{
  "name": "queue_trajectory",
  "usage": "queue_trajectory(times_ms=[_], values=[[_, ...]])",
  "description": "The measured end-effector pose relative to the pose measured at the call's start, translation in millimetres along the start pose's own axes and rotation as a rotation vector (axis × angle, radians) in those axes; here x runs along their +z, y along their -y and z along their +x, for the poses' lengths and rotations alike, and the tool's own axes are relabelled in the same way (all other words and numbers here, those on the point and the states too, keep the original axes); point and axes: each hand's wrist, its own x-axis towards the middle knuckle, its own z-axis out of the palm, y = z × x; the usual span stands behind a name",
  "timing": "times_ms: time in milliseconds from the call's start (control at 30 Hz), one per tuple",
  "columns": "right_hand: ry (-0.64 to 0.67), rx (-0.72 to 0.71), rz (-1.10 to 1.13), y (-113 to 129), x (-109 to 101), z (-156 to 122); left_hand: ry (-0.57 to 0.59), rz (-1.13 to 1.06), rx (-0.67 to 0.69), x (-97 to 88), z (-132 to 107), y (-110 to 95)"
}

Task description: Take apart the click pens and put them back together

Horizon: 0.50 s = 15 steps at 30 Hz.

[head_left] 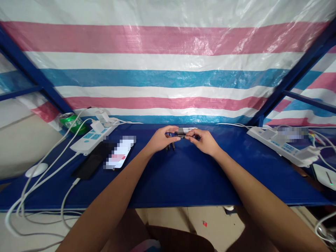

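Blue sheeting covers the surface (183, 182) beneath both forearms. Nearest, the left hand (161, 140) and the right hand (203, 141) meet towards its far edge, their fingers part curled and closed around a small bundle of dark pens (182, 132), held between them; the pens are too small to count. Pointed metal tips (169, 147) show just below the left hand. Further left lie a dark phone (90, 161) and a second phone (120, 152) with a blurred screen, near a white power strip (94, 138) with plugs in it, a green can (72, 122) on its side and a white oval pad (36, 169). To the right, another power strip (278, 145) carries more plugs. Beyond, a pink, white and blue striped tarpaulin (168, 70) hangs behind a blue frame (296, 74).
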Motion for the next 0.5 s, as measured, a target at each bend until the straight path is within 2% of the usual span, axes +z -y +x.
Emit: queue_trajectory(times_ms=[133,200,333,500], values=[[0.018,-0.075,-0.174,-11.5,3.3,1.3,-0.213,0.089,-0.033,-7.7,2.6,4.0],[0.051,-0.12,-0.216,-16.2,5.9,2.7,-0.276,0.115,-0.036,-11.5,3.2,5.3],[0.09,-0.176,-0.269,-24.2,9.7,6.1,-0.327,0.19,-0.057,-18.7,2.8,5.7],[0.066,-0.167,-0.327,-32.1,8.8,7.1,-0.303,0.519,-0.094,-24.6,-1.9,10.4]])
